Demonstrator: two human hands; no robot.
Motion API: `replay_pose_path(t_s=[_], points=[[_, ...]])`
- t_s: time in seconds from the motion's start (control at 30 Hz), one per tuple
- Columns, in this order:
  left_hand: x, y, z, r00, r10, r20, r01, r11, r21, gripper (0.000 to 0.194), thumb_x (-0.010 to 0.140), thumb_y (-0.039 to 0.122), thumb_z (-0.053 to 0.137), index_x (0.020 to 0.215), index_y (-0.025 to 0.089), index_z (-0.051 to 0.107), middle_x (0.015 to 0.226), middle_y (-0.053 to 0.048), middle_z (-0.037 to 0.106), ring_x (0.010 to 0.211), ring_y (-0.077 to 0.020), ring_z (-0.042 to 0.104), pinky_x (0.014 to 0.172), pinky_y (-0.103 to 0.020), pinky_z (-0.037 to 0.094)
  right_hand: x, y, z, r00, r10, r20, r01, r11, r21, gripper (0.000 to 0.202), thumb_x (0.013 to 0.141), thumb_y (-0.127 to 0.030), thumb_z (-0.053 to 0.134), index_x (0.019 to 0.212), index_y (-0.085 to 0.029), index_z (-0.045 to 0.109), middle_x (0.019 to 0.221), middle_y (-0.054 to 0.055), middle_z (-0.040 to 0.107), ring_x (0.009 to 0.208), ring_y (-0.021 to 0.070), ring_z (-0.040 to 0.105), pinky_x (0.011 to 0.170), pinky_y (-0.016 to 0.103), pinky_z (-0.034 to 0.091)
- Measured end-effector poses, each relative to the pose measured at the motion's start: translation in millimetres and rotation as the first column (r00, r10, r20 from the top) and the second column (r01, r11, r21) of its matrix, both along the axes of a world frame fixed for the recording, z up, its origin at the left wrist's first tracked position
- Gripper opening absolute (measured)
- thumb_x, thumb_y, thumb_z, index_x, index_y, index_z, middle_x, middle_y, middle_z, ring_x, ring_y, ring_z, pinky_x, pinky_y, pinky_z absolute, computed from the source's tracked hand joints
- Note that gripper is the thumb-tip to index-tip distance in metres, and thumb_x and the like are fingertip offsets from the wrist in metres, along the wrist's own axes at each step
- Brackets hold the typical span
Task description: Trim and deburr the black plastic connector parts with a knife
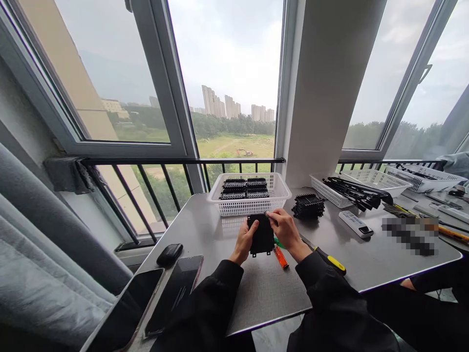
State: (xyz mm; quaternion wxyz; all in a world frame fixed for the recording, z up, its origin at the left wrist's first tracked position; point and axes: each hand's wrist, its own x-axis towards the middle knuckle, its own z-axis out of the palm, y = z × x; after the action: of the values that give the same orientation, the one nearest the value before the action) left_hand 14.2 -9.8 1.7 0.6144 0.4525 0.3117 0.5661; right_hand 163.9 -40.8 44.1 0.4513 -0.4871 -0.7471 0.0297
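Observation:
A flat black plastic part (pixel 261 237) with small tabs along its edges is held upright over the table. My left hand (pixel 245 238) grips its left side, thumb on the face. At the part's upper right corner, my right hand (pixel 286 230) is closed, its fingertips pinched at the edge; anything small between them is hidden. Just beyond, a white basket (pixel 252 208) contains stacked black parts (pixel 244 188). Another stack of black parts (pixel 308 206) stands to its right. Below my right hand lies an orange-handled tool (pixel 281 257).
A yellow-and-black handled tool (pixel 331 260) lies right of my right wrist. Phones (pixel 176 293) and a black mouse-like object (pixel 169 254) are at left. Further right are a power strip (pixel 355 224) and white baskets (pixel 331 192) with long black pieces. A railing (pixel 164 161) borders the window.

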Motion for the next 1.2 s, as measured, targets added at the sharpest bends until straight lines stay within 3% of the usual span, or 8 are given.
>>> replay_pose_path(t_s=[0.13,0.33,0.5,0.63,0.77,0.97,1.1,1.2], points=[[-3.0,1.7,-0.5,0.999,0.035,0.019,-0.034,0.999,-0.028,0.052,0.069,0.048,0.076,0.107,0.017,0.06,0.09,-0.006,0.071,0.084,-0.0236,0.068,0.078,-0.036,0.054,-6.6,-7.6,-12.9,0.985,0.119,0.123,-0.117,0.993,-0.026,0.03,0.086,-0.007,0.056,0.104,-0.022,0.074,0.091,0.006,0.065,0.082,0.0169,0.062,0.077,0.028,0.05],[-10.2,7.5,3.6,0.988,0.138,0.068,-0.137,0.99,-0.031,0.05,0.068,0.048,0.076,0.104,0.018,0.058,0.096,-0.007,0.071,0.091,-0.0247,0.068,0.083,-0.038,0.054,-3.8,-42.0,-38.0,0.93,0.258,0.261,-0.238,0.966,-0.105,0.037,0.079,0.001,0.055,0.095,-0.025,0.076,0.082,0.002,0.064,0.074,0.0135,0.061,0.07,0.023,0.049],[-10.1,8.6,2.9,0.986,0.162,0.04,-0.162,0.987,0.017,0.047,0.07,0.047,0.075,0.104,0.018,0.06,0.105,-0.008,0.07,0.098,-0.0237,0.067,0.09,-0.038,0.051,11.1,-50.0,-20.1,0.966,0.227,0.122,-0.224,0.974,-0.043,0.034,0.084,-0.008,0.055,0.108,-0.025,0.073,0.091,0.005,0.065,0.079,0.0149,0.063,0.074,0.027,0.051],[-5.6,6.6,0.4,0.996,0.09,0.002,-0.09,0.996,0.009,0.052,0.069,0.048,0.076,0.108,0.017,0.061,0.103,-0.009,0.071,0.098,-0.0261,0.067,0.089,-0.04,0.051,15.2,-22.9,3.7,0.998,0.053,-0.03,-0.052,0.998,0.042,0.031,0.09,-0.016,0.052,0.115,-0.023,0.07,0.096,0.007,0.065,0.086,0.018,0.064,0.083,0.032,0.052],[-2.0,3.7,-2.6,1.0,0.003,0.013,-0.003,1.0,0.015,0.053,0.071,0.052,0.072,0.111,0.018,0.062,0.106,-0.009,0.071,0.1,-0.0255,0.066,0.09,-0.038,0.05,1.2,3.6,11.8,1.0,0.002,-0.008,-0.002,0.999,0.032,0.028,0.091,-0.016,0.053,0.111,-0.022,0.072,0.097,0.007,0.065,0.088,0.0184,0.064,0.085,0.032,0.051],[-3.5,5.9,-6.3,0.991,0.116,0.065,-0.114,0.993,-0.026,0.049,0.07,0.055,0.071,0.103,0.018,0.063,0.094,-0.006,0.07,0.088,-0.022,0.066,0.08,-0.033,0.052,-22.4,-4.4,-4.9,0.992,0.069,0.108,-0.066,0.997,-0.03,0.028,0.088,-0.01,0.056,0.106,-0.023,0.073,0.092,0.006,0.065,0.083,0.0167,0.063,0.078,0.028,0.051],[-7.0,12.2,-9.2,0.977,0.195,0.081,-0.192,0.98,-0.049,0.047,0.072,0.055,0.069,0.102,0.019,0.061,0.09,-0.004,0.069,0.082,-0.0195,0.066,0.076,-0.032,0.053,-20.3,-31.3,-24.6,0.972,0.169,0.165,-0.156,0.984,-0.087,0.029,0.084,-0.006,0.057,0.098,-0.023,0.075,0.086,0.004,0.065,0.076,0.0151,0.063,0.071,0.025,0.05],[-7.9,15.4,-11.7,0.978,0.193,0.075,-0.19,0.98,-0.053,0.046,0.073,0.055,0.069,0.1,0.018,0.061,0.091,-0.005,0.069,0.082,-0.0192,0.066,0.077,-0.032,0.053,-12.1,-46.3,-27.7,0.95,0.27,0.158,-0.252,0.959,-0.13,0.03,0.081,-0.004,0.057,0.096,-0.024,0.076,0.084,0.002,0.066,0.074,0.014,0.064,0.069,0.024,0.05]])
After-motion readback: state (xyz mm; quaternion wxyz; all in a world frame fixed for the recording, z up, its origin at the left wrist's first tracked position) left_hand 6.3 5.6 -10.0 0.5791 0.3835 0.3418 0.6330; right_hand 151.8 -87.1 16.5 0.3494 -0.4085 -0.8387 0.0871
